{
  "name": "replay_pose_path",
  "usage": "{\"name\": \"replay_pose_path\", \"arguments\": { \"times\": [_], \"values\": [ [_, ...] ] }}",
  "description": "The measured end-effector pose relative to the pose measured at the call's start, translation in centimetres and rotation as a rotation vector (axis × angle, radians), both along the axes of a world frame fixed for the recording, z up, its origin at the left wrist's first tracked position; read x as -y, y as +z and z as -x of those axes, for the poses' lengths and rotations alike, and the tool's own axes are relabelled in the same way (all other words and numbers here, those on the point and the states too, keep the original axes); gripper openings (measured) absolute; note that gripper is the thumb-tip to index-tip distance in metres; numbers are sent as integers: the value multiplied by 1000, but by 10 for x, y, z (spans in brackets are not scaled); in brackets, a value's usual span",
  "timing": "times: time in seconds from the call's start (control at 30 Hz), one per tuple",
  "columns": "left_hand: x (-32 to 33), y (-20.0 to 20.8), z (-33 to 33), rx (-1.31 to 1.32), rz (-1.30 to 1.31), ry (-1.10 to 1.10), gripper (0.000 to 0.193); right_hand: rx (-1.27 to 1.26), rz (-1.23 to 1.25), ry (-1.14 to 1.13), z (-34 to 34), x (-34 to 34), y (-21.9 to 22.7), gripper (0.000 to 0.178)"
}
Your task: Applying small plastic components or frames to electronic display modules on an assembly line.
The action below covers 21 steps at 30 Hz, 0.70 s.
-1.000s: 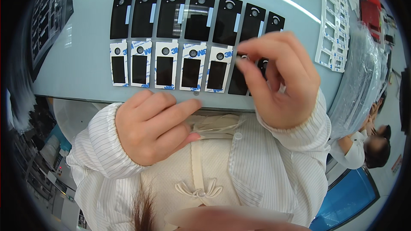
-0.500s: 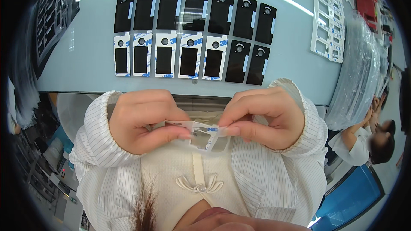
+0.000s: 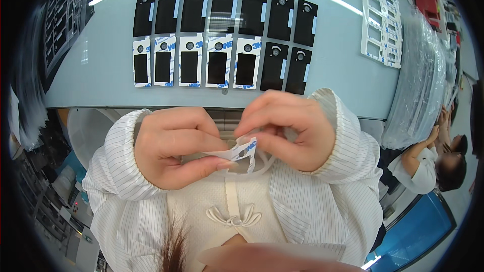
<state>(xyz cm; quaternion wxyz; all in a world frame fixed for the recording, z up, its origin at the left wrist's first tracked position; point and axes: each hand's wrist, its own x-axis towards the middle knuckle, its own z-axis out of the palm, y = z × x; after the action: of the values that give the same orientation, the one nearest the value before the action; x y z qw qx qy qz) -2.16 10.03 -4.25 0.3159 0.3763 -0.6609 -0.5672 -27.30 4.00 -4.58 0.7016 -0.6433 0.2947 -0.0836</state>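
In front of my chest, just off the table's near edge, my left hand pinches a white adhesive frame with blue print and a cut-out window. The frame is bent and tilted, its right end raised. At that raised end, the thumb and fingers of my right hand are pinched together on its edge. A translucent backing strip curves below the right fingers; how far it is parted from the frame I cannot tell. Beyond my hands lie black panels in two rows, several in the near row covered by white adhesive frames.
The glossy pale table bears a white sheet of adhesive frames at right and a stack of black parts sheets at left. Clear plastic wrapping hangs over the right side. A co-worker sits further right.
My right hand has moved left and slightly up, closer to the left one. The adhesive frame has gone from nearly level to bent, its right end up, and the translucent strip now bows out.
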Motion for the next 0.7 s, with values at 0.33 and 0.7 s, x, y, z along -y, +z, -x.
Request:
{"name": "replay_pose_path", "arguments": {
  "times": [0.33,0.7],
  "values": [
    [-4,-1,4,67,65,65,16,29,-351,-90,7,-6,4,14],
    [-7,-4,12,-26,1,46,16,26,-367,-136,0,-23,-1,20]
  ]
}}
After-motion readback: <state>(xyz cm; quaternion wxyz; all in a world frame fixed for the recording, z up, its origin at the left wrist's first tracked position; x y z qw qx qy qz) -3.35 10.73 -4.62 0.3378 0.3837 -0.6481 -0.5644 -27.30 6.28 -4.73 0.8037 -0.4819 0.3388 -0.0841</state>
